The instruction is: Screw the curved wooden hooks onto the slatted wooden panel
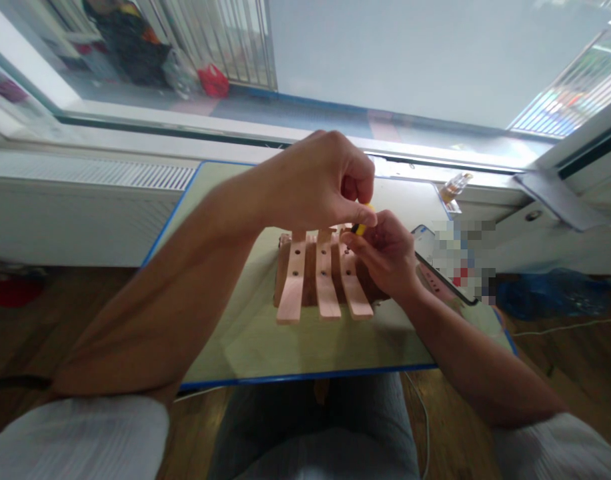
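Note:
A wooden piece (310, 267) lies on the table, a brown base with three pale slats, each showing dark screw heads or holes. Over its far right corner, my left hand (330, 180) is closed on the top of a small yellow-and-black tool that looks like a screwdriver (359, 229). Beside it, my right hand (385, 250) has its fingers pinched together around the lower part of that tool, close to the right-hand slat (353, 287). The tool's tip is hidden behind the fingers.
The table (245, 353) has a blue edge. To the right lie a phone (443, 267) and, farther back, a clear bottle (455, 187). A window and sill run behind the table, with a radiator (85, 213) at left. Blue plastic (555, 293) sits on the floor.

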### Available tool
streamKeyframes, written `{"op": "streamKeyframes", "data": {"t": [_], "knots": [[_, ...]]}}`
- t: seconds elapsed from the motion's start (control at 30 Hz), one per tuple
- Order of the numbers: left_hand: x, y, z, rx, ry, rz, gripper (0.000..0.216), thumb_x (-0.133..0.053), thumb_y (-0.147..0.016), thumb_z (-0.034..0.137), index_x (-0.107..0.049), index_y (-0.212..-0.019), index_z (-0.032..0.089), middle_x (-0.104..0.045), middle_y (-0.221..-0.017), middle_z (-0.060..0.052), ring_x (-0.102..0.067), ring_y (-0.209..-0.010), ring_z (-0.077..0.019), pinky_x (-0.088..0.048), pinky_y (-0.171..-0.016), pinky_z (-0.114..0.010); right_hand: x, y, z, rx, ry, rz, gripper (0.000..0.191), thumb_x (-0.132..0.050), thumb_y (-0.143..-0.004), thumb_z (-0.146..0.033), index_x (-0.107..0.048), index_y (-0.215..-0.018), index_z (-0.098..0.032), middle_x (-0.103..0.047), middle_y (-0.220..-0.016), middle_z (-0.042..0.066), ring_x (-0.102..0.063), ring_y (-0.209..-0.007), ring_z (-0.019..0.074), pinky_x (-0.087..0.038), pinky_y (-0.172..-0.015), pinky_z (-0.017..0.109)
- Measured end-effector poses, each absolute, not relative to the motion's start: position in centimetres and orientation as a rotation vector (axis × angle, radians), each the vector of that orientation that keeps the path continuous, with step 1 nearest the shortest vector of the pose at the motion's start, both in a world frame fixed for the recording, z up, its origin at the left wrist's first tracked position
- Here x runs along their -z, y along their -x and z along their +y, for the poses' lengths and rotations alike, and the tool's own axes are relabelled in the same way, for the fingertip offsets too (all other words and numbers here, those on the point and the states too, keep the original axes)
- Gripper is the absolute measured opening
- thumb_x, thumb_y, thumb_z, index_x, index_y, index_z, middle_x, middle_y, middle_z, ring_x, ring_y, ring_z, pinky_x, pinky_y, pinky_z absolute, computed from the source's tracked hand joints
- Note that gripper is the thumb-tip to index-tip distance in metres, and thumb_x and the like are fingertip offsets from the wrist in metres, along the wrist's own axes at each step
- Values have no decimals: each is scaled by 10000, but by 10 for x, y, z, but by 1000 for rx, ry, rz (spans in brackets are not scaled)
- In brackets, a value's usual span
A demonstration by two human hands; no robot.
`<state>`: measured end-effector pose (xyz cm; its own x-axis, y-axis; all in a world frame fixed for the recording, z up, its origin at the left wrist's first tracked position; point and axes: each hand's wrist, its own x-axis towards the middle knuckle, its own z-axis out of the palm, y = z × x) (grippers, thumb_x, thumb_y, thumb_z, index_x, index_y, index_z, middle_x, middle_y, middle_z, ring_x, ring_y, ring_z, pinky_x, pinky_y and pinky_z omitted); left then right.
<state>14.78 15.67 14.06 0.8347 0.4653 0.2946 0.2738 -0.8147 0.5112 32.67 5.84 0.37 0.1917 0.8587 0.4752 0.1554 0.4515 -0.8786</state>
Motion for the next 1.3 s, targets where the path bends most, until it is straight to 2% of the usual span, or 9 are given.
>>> {"op": "streamKeyframes", "data": {"t": [0.13, 0.23, 0.33, 0.53, 0.67, 0.77, 0.93, 1.13, 1.3], "knots": [[-141, -148, 157, -563, -2543, 592, 169, -845, -871, 333, -844, -898, 166, -726, -814, -30, -672, -828, -173, -448, -768, -313, -9, -326, 54, -677, 1033, -1319, 237, -882, -945, -413, -750, -1023, -232, -545, -683, -83, -420, -586, 99, -298, -533, 308], [-141, -149, 156, -556, -2517, 607, 164, -843, -870, 339, -846, -901, 179, -729, -813, -25, -683, -836, -176, -467, -778, -314, -11, -326, 51, -679, 1043, -1335, 211, -826, -987, -418, -790, -1056, -222, -596, -695, -58, -452, -604, 109, -332, -544, 308], [-140, -149, 155, -543, -2514, 609, 170, -829, -873, 350, -860, -935, 194, -743, -816, -23, -690, -819, -175, -476, -765, -311, -10, -326, 52, -662, 1025, -1337, 197, -854, -975, -410, -751, -978, -242, -602, -714, -54, -453, -621, 112, -325, -553, 315], [-138, -149, 155, -552, -2545, 510, 198, -800, -880, 372, -885, -983, 226, -773, -833, -18, -694, -784, -168, -478, -738, -304, -7, -328, 57, -622, 1007, -1342, 333, -913, -936, -389, -621, -852, -254, -504, -692, -84, -381, -605, 99, -279, -559, 330], [-141, -146, 154, -580, -2572, 489, 234, -810, -885, 410, -891, -1026, 242, -785, -869, -16, -704, -813, -179, -491, -766, -313, -5, -328, 58, -582, 1011, -1349, 345, -924, -922, -358, -604, -840, -258, -466, -678, -94, -374, -597, 95, -280, -545, 322], [-144, -142, 155, -684, -2574, 579, 288, -815, -899, 452, -885, -1066, 228, -796, -910, -32, -714, -846, -195, -506, -792, -331, -4, -327, 58, -596, 997, -1350, 293, -907, -932, -337, -626, -895, -263, -504, -694, -90, -390, -587, 95, -271, -524, 314], [-136, -124, 163, -834, -2572, 863, 300, -754, -935, 455, -874, -1045, 203, -807, -931, -58, -705, -857, -203, -508, -814, -350, -1, -328, 57, -574, 978, -1324, 228, -843, -977, -336, -632, -927, -269, -565, -742, -60, -509, -667, 122, -381, -578, 309], [-98, -71, 173, -589, -2561, 1218, 282, -745, -905, 481, -870, -1006, 249, -822, -926, -50, -700, -820, -218, -468, -790, -363, -5, -328, 56, -473, 974, -1285, 187, -796, -999, -365, -649, -943, -264, -586, -779, -38, -530, -698, 133, -412, -598, 311], [-68, -28, 180, -233, -2341, 1656, 224, -821, -803, 460, -838, -885, 253, -824, -891, -62, -675, -768, -233, -417, -731, -341, -3, -331, 59, -493, 973, -1251, 277, -806, -986, -424, -590, -896, -277, -594, -816, -22, -547, -726, 145, -421, -598, 315]]}}
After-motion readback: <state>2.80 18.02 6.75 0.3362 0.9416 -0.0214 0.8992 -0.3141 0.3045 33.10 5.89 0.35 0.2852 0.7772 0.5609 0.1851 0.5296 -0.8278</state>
